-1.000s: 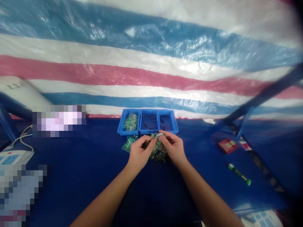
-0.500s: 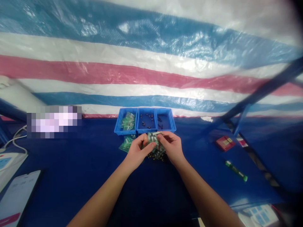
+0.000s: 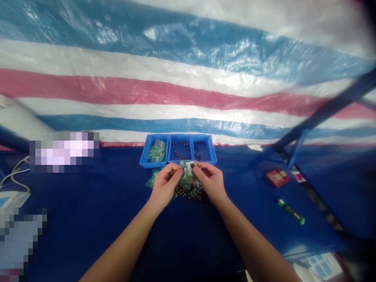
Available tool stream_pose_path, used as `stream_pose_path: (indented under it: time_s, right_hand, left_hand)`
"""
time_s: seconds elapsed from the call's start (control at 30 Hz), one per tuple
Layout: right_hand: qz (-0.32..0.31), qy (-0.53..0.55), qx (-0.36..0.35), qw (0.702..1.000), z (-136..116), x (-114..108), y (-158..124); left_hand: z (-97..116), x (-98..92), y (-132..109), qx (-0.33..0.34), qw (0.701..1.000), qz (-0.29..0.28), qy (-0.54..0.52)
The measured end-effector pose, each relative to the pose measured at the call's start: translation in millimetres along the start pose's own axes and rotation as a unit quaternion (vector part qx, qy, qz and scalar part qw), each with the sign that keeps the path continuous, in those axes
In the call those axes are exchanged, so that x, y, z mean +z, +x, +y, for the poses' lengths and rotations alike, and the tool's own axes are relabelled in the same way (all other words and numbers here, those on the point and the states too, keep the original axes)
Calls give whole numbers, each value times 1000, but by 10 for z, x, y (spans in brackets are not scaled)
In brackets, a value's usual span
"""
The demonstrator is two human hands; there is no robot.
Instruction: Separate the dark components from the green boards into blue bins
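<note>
I have my left hand (image 3: pixel 165 187) and right hand (image 3: pixel 210 182) pinching one clear, green-tinted bag (image 3: pixel 187 170) of pale pieces between them, over the surface (image 3: pixel 102 207). Beyond, I count three blue bins (image 3: pixel 153 165).

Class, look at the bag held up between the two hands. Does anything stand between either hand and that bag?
Nothing visible does. The left hand and right hand both grip the bag directly, at opposite sides. The loose parts show below it in the picture.
</note>
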State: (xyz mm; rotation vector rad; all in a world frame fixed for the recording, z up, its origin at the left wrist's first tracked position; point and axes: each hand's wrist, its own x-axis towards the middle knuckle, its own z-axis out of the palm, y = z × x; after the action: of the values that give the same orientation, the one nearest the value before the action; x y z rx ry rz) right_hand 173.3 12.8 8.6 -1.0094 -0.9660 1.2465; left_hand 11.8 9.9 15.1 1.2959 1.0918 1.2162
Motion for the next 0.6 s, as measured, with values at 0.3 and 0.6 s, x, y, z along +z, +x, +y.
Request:
stream_pose_path:
  time_s: [0.3, 0.6]
  right_hand:
    - [26, -85, 7, 996, 0, -16, 0]
    - [-8, -46, -17, 999, -25, -45, 7]
  left_hand:
    - [-13, -10, 29, -18, 999, 35, 27]
    - [27, 16, -21, 21, 998, 54, -15]
